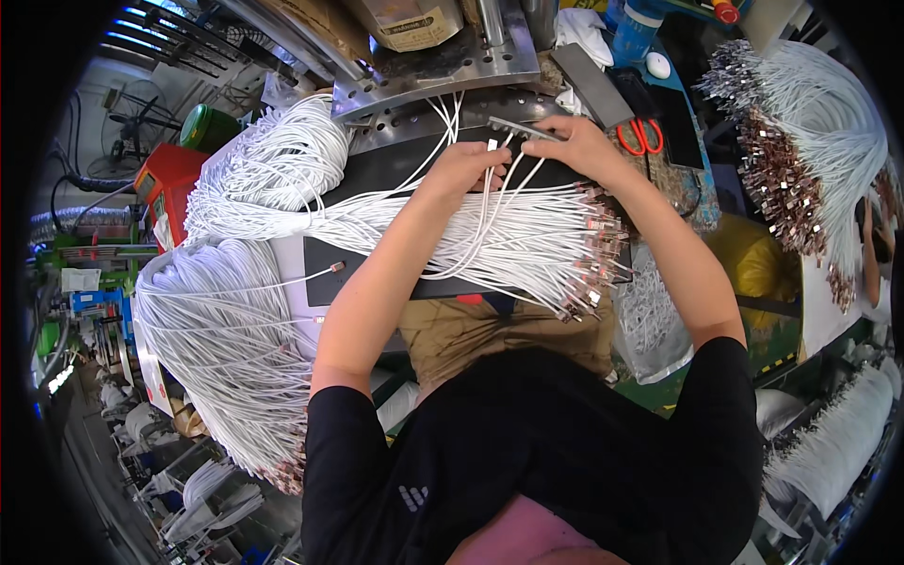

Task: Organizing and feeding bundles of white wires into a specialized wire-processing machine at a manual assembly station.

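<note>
My left hand (pixel 461 167) has its fingers closed around white cables near their connector ends, with a small white piece showing at the fingertips. To its right, my right hand (pixel 576 149) pinches a narrow grey metal bar (pixel 516 126), and a few cable ends meet the bar's near side. Below both hands a thick bundle of white cables (pixel 508 235) lies across a black board, its copper-coloured connectors (pixel 598 240) fanned out to the right. Several of the cables in hand loop down over this bundle. My fingers partly hide the cable ends.
Just beyond my hands stands a machine with a perforated metal plate (pixel 443 77). Coiled white cables (pixel 268 155) and a hanging bundle (pixel 221 330) lie left. Red-handled scissors (pixel 640 138) and a grey block (pixel 591 85) are right. Another cable bundle (pixel 815 113) hangs far right, near another person's arm.
</note>
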`<action>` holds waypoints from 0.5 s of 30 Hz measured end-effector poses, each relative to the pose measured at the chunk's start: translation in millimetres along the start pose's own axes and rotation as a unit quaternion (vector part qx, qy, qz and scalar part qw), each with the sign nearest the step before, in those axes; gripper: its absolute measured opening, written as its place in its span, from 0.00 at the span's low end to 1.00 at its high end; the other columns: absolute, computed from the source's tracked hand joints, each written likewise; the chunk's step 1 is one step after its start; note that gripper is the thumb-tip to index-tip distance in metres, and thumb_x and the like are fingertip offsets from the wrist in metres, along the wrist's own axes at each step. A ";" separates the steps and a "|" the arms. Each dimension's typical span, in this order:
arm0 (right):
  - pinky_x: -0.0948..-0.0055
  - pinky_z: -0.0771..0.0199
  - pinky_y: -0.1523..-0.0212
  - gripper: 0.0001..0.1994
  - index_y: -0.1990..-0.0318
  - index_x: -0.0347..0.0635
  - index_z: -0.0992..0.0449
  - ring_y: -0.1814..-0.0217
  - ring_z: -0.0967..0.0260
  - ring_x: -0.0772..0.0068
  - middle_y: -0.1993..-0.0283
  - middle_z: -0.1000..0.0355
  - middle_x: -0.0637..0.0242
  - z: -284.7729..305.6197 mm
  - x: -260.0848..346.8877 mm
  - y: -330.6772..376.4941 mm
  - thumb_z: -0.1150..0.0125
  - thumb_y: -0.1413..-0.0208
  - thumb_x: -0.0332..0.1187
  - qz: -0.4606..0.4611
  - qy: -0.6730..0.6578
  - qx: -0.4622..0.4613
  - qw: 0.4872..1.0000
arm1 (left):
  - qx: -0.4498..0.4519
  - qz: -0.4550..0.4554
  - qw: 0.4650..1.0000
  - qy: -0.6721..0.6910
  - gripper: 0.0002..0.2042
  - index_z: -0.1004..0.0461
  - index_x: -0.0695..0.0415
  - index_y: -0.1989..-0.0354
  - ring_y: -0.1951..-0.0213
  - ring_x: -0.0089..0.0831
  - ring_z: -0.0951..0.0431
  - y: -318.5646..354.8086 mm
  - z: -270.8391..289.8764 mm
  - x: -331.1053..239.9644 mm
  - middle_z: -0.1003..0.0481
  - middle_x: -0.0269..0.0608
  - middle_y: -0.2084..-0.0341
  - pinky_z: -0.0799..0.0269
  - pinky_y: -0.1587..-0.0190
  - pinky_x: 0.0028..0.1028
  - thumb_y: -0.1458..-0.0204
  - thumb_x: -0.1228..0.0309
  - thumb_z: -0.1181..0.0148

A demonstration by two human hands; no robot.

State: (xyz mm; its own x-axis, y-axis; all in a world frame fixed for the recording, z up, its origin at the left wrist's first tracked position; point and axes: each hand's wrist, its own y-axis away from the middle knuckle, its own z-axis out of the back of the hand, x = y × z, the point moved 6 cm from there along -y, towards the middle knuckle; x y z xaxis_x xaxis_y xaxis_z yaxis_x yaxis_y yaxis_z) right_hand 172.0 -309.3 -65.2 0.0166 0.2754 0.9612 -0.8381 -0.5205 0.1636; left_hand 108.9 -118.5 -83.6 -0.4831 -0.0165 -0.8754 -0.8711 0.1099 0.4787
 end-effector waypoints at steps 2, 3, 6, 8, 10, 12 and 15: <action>0.77 0.29 0.56 0.20 0.52 0.33 0.22 0.59 0.26 0.78 0.61 0.20 0.64 -2.6 -1.4 1.7 0.28 0.48 0.38 0.023 0.023 0.010 0.999 | 0.010 -0.005 1.000 -0.022 0.09 0.21 0.56 0.67 0.75 0.20 0.26 1.9 -4.3 -2.3 0.24 0.28 0.76 0.30 0.67 0.21 0.45 0.63 0.33; 0.77 0.29 0.56 0.20 0.52 0.33 0.22 0.60 0.26 0.78 0.61 0.20 0.65 -3.8 -0.8 3.1 0.28 0.48 0.37 0.034 0.034 0.015 0.999 | 0.015 -0.008 0.999 -0.033 0.09 0.22 0.55 0.68 0.75 0.20 0.26 2.6 -6.4 -2.6 0.24 0.29 0.76 0.30 0.67 0.21 0.45 0.63 0.33; 0.77 0.29 0.56 0.20 0.52 0.34 0.21 0.60 0.26 0.78 0.61 0.20 0.65 -5.4 6.6 10.1 0.28 0.48 0.37 0.025 0.091 0.002 0.995 | 0.009 -0.013 0.999 -0.039 0.10 0.22 0.56 0.68 0.75 0.20 0.25 4.2 -7.2 -0.4 0.23 0.30 0.76 0.30 0.67 0.21 0.46 0.63 0.33; 0.77 0.29 0.56 0.20 0.52 0.34 0.21 0.60 0.26 0.78 0.60 0.20 0.65 -6.3 9.9 11.8 0.28 0.48 0.37 0.020 0.120 -0.005 0.993 | 0.006 -0.015 0.999 -0.043 0.10 0.22 0.56 0.69 0.74 0.20 0.25 4.1 -6.9 0.2 0.23 0.30 0.76 0.30 0.67 0.21 0.46 0.63 0.33; 0.77 0.29 0.56 0.20 0.51 0.34 0.21 0.60 0.26 0.78 0.60 0.20 0.65 -9.1 14.2 13.4 0.28 0.47 0.37 0.040 0.120 0.009 0.992 | 0.002 -0.026 0.998 -0.051 0.10 0.21 0.57 0.69 0.73 0.20 0.24 5.9 -8.1 -3.0 0.22 0.31 0.75 0.29 0.66 0.21 0.46 0.63 0.33; 0.77 0.29 0.56 0.20 0.51 0.34 0.21 0.60 0.26 0.78 0.60 0.20 0.65 -9.2 15.7 13.7 0.28 0.47 0.37 0.050 0.120 0.016 0.991 | 0.000 -0.031 0.998 -0.056 0.11 0.21 0.58 0.69 0.73 0.20 0.23 8.1 -8.4 -6.7 0.22 0.32 0.75 0.28 0.66 0.22 0.46 0.62 0.32; 0.77 0.29 0.56 0.20 0.51 0.34 0.21 0.59 0.26 0.78 0.60 0.20 0.65 -2.6 11.0 11.9 0.28 0.47 0.37 0.030 0.049 0.016 0.998 | 0.006 -0.005 1.000 -0.029 0.13 0.22 0.60 0.69 0.72 0.22 0.22 15.7 -7.1 -11.2 0.21 0.34 0.73 0.27 0.66 0.21 0.46 0.61 0.32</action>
State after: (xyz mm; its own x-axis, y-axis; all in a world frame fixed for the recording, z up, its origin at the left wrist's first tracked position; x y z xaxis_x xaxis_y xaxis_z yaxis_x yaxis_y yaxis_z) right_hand 160.8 -310.3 -53.3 -0.0874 0.3197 0.9435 -0.8186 -0.5628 0.1149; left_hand 100.1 -123.6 -65.8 -0.4689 0.0402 -0.8823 -0.8741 0.1224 0.4701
